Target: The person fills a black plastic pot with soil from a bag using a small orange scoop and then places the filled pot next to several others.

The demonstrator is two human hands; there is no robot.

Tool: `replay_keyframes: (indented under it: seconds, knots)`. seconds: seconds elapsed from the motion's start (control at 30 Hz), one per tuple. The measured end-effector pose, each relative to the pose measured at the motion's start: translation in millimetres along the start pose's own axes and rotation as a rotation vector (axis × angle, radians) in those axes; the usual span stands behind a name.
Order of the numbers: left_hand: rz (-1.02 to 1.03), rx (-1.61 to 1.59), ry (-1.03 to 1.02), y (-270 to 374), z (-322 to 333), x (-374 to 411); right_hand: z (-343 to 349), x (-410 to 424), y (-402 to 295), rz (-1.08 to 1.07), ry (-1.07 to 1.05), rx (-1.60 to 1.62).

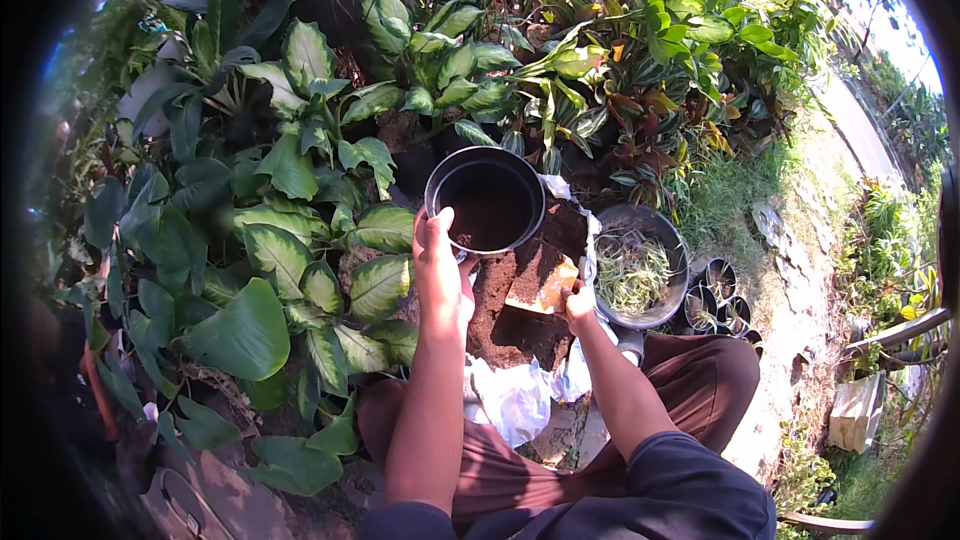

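Note:
My left hand (441,262) grips the near left side of a round black plastic plant pot (486,199), with its mouth turned up towards me. Dark soil (487,221) shows inside the pot. In my right hand (576,300) is an orange scoop-like piece (551,289), worn at the edge and loaded with soil. It sits over a white plastic sack (517,394) opened out around a heap of dark brown potting soil (491,307). The pot is above the far left part of this heap. My fingers hide part of the scoop's near end.
Right of the sack stands a dark basin (681,262) holding cut grass (637,277). Several small black pots (720,281) cluster beyond it. Variegated dieffenbachia plants (277,259) crowd the left and far side. A pale block (856,411) lies at the far right.

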State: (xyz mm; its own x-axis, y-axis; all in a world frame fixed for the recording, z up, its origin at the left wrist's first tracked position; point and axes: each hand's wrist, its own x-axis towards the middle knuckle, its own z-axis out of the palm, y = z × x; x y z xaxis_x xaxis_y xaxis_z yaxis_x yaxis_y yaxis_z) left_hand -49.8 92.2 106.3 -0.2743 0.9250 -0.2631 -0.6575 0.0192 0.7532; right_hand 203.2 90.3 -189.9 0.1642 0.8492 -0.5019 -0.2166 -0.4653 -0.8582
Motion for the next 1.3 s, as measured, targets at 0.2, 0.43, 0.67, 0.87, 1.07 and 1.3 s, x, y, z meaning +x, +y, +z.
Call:
replay_keyframes:
  seconds: [0.2,0.43,0.67,0.87,1.07,1.3]
  knots:
    - [0.012,0.036,0.024,-9,-3,2,-3,-6,-109,-0.172,-0.069,0.052]
    - [0.005,0.036,-0.024,-30,-3,-2,-8,-48,-292,-0.341,-0.121,0.066]
    - [-0.058,0.003,-0.045,-56,0,0,1,-102,-347,-0.452,-0.215,0.063]
    - [-0.157,0.097,-0.1,-61,11,-5,15,-115,-327,-0.476,-0.27,0.036]
    - [-0.134,0.102,-0.028,-73,17,-1,20,-126,-317,-0.619,-0.227,-0.007]
    - [-0.146,0.11,-0.098,-76,14,-2,23,-139,-311,-0.693,-0.247,-0.026]
